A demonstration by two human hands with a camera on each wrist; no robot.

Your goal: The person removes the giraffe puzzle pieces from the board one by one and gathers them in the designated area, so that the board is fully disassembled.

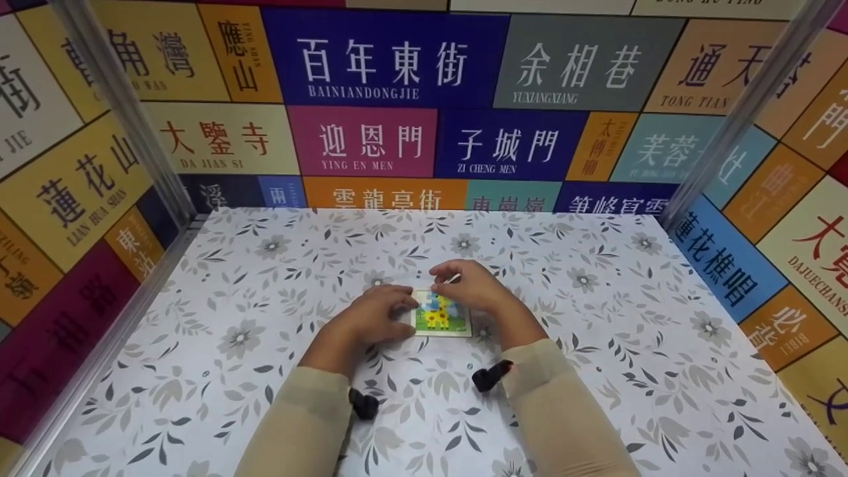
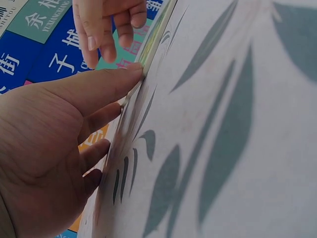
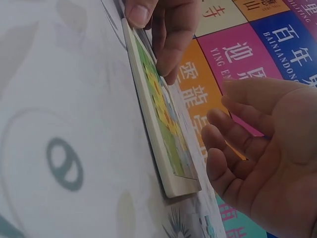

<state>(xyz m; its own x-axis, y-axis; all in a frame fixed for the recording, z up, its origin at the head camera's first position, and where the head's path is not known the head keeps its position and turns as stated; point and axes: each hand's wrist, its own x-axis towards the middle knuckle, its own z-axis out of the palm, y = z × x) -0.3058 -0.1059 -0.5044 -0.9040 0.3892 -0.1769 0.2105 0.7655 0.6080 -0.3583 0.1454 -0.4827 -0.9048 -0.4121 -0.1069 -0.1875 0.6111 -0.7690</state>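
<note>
A small square puzzle board (image 1: 442,324) with a pale border lies flat on the table; its picture shows a yellow giraffe with red spots on green and blue. My left hand (image 1: 374,317) grips the board's left side, thumb at the near corner and fingers at the far end of that edge. In the right wrist view the left thumb (image 3: 138,15) touches the border. Just over the board's far right part is my right hand (image 1: 474,288), its fingers loosely bent and nothing in them. It covers part of the picture's top in the head view.
The table (image 1: 265,298) wears a white cloth with grey leaves and flowers. Panels of coloured signs (image 1: 384,59) rise behind it and on both sides, with clear edge strips at the corners. A small black camera (image 1: 491,376) sits at each wrist.
</note>
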